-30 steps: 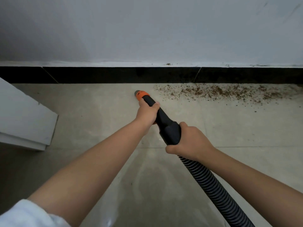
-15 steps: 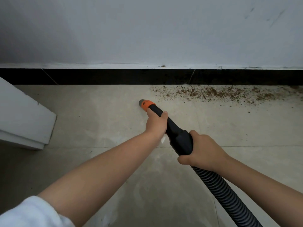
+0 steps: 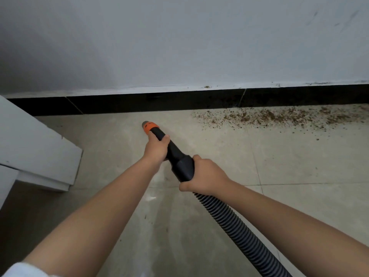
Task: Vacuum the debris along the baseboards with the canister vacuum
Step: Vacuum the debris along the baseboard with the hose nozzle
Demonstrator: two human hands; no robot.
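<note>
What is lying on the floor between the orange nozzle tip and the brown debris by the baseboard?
In the head view, only bare floor tile lies between the nozzle tip and the debris; nothing blocks that stretch.

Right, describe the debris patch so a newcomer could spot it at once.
Find the black baseboard at the foot of the white wall. Follow it rightwards, past the orange nozzle tip; on the pale floor tiles against it lies the debris, a strip of brown crumbs. No other part of the floor is as thickly speckled.
</note>
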